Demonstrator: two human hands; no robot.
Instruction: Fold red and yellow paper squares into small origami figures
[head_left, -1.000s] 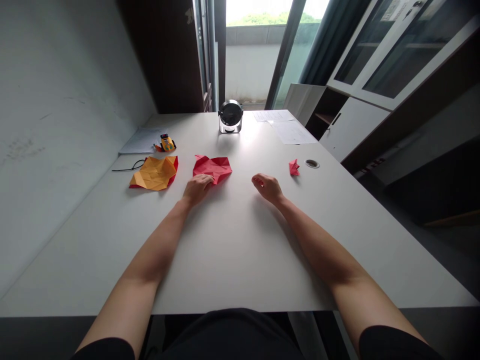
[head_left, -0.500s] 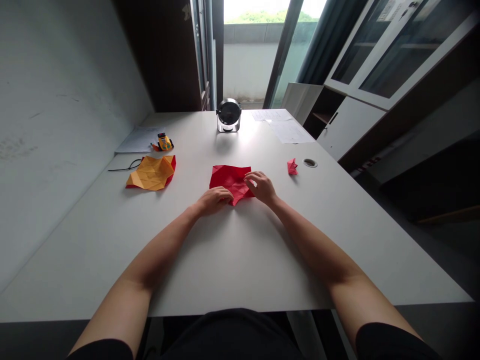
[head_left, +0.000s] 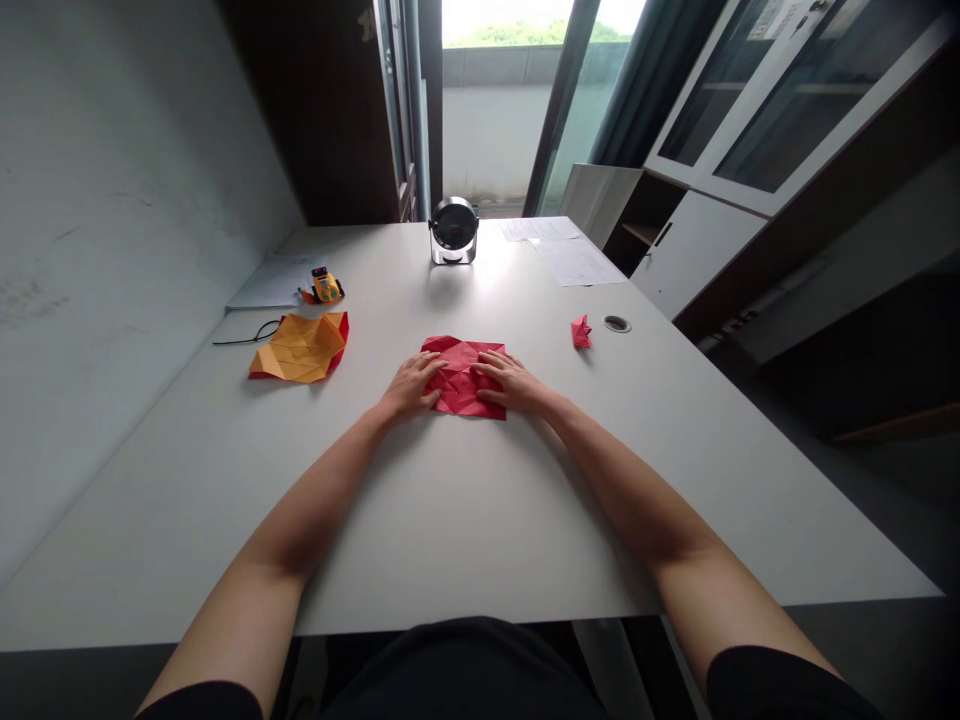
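A creased red sheet of paper [head_left: 459,385] lies spread on the white table in front of me, with fold lines across it. My left hand [head_left: 412,385] rests on its left edge, fingers stretched out and apart. On the right part of the sheet lies my right hand [head_left: 511,382], its fingers also spread over the paper. Neither hand pinches the sheet. To the right sits a small folded red paper piece [head_left: 581,332], out of reach of both hands. A creased orange-and-red paper [head_left: 304,347] lies off to the left.
Beyond the orange paper are a black cable tie [head_left: 251,337], a yellow toy [head_left: 325,286] and white papers [head_left: 266,280] by the wall. A round black-and-silver device [head_left: 454,230] stands at the far end. Printed sheets [head_left: 574,262] and a cable hole [head_left: 616,324] are on the right.
The red sheet has gone from partly raised at its near edge to lying flatter. Both hands have opened from curled fingers and now lie spread on its left and right sides.
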